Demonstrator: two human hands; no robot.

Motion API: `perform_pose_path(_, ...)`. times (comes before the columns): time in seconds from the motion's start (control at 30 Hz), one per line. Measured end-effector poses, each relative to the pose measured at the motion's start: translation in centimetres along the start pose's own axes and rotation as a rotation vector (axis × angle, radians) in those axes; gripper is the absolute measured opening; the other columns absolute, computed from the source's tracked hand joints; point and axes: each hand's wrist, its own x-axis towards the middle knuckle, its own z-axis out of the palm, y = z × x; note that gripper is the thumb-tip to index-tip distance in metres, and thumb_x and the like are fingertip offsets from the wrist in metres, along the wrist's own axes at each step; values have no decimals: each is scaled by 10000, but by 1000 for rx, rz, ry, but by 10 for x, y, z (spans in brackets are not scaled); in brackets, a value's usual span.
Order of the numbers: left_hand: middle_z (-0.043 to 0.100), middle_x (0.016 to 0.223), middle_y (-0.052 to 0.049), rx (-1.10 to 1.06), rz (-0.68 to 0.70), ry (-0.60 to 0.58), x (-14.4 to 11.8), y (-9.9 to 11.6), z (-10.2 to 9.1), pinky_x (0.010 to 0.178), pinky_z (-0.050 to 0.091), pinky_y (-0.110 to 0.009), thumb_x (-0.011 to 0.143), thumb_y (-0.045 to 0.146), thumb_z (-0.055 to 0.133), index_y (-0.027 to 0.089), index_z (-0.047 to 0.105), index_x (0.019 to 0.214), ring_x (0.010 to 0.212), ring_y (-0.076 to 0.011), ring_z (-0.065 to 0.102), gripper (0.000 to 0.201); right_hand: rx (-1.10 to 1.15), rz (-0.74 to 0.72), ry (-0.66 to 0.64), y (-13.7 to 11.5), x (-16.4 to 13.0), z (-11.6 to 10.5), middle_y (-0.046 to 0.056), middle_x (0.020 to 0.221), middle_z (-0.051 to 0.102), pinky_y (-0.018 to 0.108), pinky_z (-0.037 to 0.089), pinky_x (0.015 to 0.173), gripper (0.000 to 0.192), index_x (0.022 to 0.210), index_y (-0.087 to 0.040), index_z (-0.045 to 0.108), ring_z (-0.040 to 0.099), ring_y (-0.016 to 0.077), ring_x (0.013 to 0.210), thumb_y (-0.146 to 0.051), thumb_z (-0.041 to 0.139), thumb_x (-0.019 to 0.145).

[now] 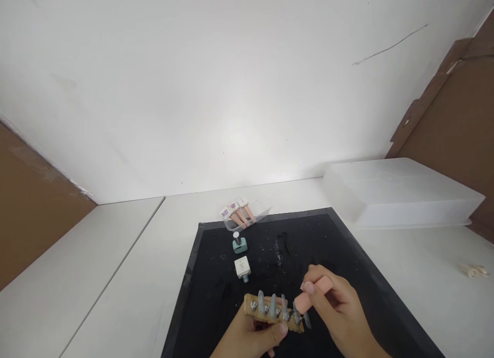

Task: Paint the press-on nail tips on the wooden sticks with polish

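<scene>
White bench [154, 265], smooth, is mostly covered centrally by matte black mat [320, 245], cut off below. Frosted plastic box [409, 193] is set at right. Right hand [339, 301] and left hand [247, 337] are cropped at the forearms. Clear tray [263, 214], thin-walled, is filled with peach sticks. Rough tan strip [266, 316] is held over mat, left fingers clamped on it, some hidden behind. Smooth peach handle [303, 302] is clamped by right fingers, its tip hard to make out. White square-topped bottle [242, 267] and teal bottle [240, 246] are left beyond. Glossy translucent nail tips [273, 306] are lined along strip, rightmost partly hidden
</scene>
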Motion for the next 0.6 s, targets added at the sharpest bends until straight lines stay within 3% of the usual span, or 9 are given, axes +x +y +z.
perform_pose_path(0.37, 589, 875, -67, 30, 12, -27, 0, 6, 4, 542, 422, -212, 589, 537, 737, 116, 575, 1099, 705, -122, 508, 681, -83, 46, -72, -1, 3, -1, -21, 534, 556, 232, 399, 468, 263, 609, -201, 498, 479, 130, 469, -209, 487, 872)
perform_pose_path(0.6, 573, 748, -25, 40, 93, -137, -4, 20, 7, 540, 431, -208, 621, 505, 729, 132, 648, 1048, 599, -82, 458, 572, -47, 47, -78, 0, 1, -1, -7, 548, 572, 240, 404, 469, 291, 591, -193, 560, 502, 138, 492, -204, 502, 875)
